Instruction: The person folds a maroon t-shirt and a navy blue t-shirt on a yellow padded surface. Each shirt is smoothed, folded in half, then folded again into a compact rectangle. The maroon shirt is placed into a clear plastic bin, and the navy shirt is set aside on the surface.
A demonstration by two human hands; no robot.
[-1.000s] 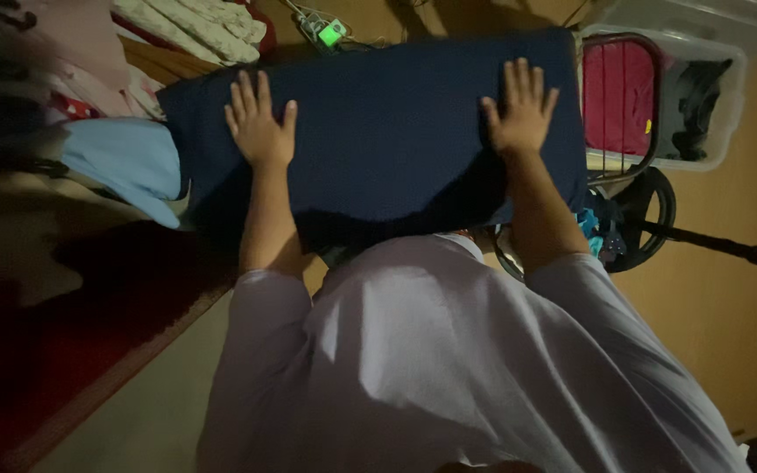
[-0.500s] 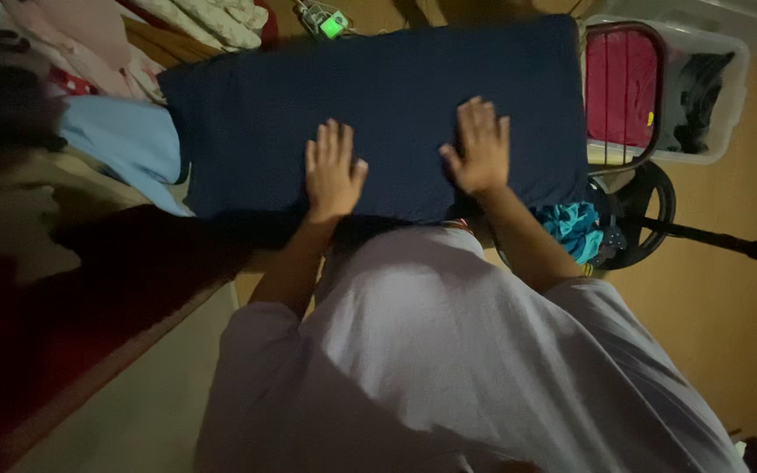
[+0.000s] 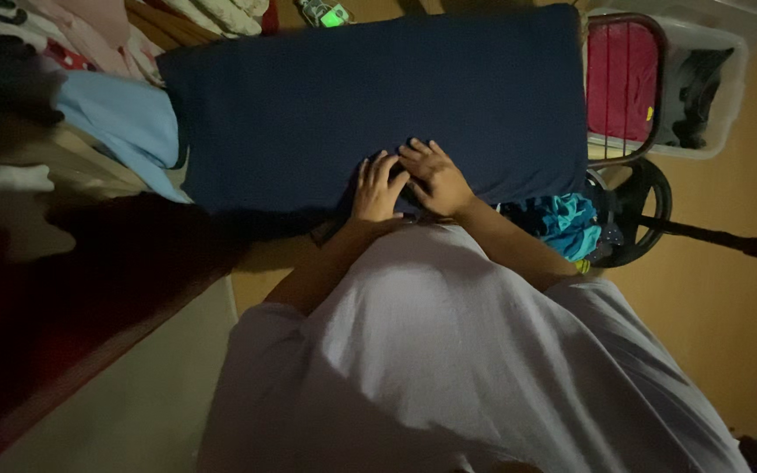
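Head | left hand point(image 3: 377, 188), right hand point(image 3: 436, 178) now together | navy cloth point(image 3: 326, 96) near edge

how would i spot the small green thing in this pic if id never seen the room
Start from the big navy cloth spread under both hands. Follow its far edge to the top of the frame, left of centre. The green gadget lies there among thin cables, the only bright green thing in this dim scene.

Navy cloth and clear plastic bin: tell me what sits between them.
In the head view, a red panel in a dark rounded frame stands between the navy cloth and the clear plastic bin.
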